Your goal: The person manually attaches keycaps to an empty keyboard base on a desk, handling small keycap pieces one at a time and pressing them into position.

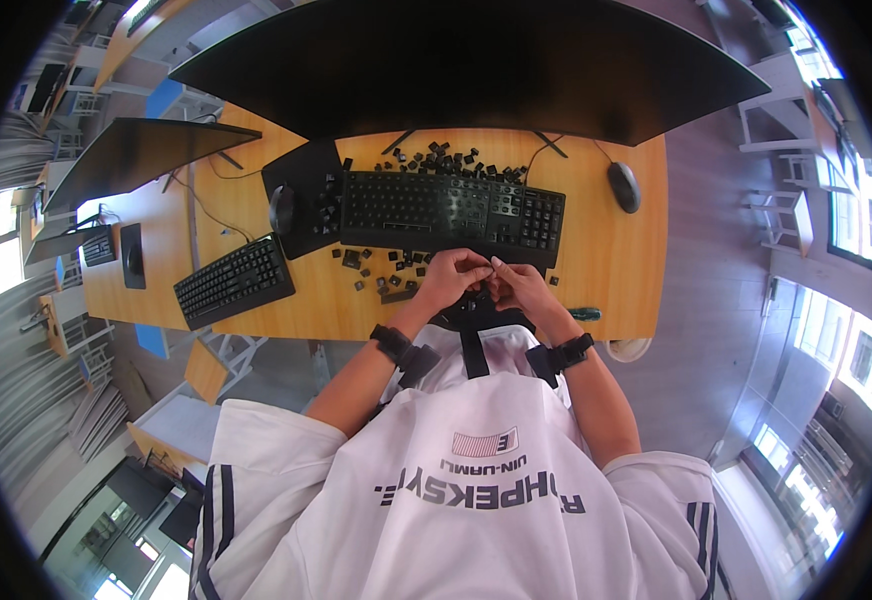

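The person's wearing a white short-sleeved fabric shirt [476, 550] with black-striped sleeves [656, 500], dark chest lettering [479, 492]; behind each hand [451, 280], a black band [391, 344] with a boxy module [417, 367].

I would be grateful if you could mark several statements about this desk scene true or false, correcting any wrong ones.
1. The bare left hand and bare right hand are close together, near the front edge of the wide black keyboard. True.
2. Loose keycaps lie only behind that keyboard. False: small black loose keycaps also lie on its near side.
3. An oval dark mouse lies to its right. True.
4. A second keyboard lies to its right. False: the smaller black rectangular keyboard lies to its left.
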Demonstrator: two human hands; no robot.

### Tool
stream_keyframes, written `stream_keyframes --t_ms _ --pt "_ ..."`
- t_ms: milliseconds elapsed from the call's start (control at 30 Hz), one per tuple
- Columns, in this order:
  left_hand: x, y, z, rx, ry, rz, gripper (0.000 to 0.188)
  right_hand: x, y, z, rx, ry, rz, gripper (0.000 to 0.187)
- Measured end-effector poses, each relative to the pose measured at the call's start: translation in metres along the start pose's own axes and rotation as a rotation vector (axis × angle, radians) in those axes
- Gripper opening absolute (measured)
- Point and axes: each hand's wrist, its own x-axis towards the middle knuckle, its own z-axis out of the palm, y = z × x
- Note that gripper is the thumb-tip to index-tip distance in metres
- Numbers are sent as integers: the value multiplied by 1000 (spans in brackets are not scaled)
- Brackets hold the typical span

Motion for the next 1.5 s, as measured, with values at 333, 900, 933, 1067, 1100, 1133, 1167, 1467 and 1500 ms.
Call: stream_keyframes --t_ms 333,900,933,1067,1100,1133,1167,1467,1500 --pt "58 -18 12 198 87 -18 18 60 24 -23 -598 420 -353 24" --pt "81 -45 18 280 127 -42 14 78 0 -12 -1301 454 -230 16" --pt "82 -46 18 280 128 -44 14 78 1 -12 -1301 452 -229 16" --pt "83 -43 17 324 142 -38 12 76 -1 -13 -1271 470 -266 16" --pt "84 -41 16 335 134 -64 12 75 -3 -13 -1251 475 -243 13" --pt "84 -40 16 335 136 -64 12 74 -6 -12 -1252 474 -244 13" --pt "84 -39 15 287 130 -120 13 72 -10 -11 -1192 505 -342 10" --pt "84 -41 10 184 95 -168 14 74 -2 -26 -1199 436 -646 13" --pt "83 -40 9 194 97 -163 14 73 -3 -26 -1195 420 -665 14"
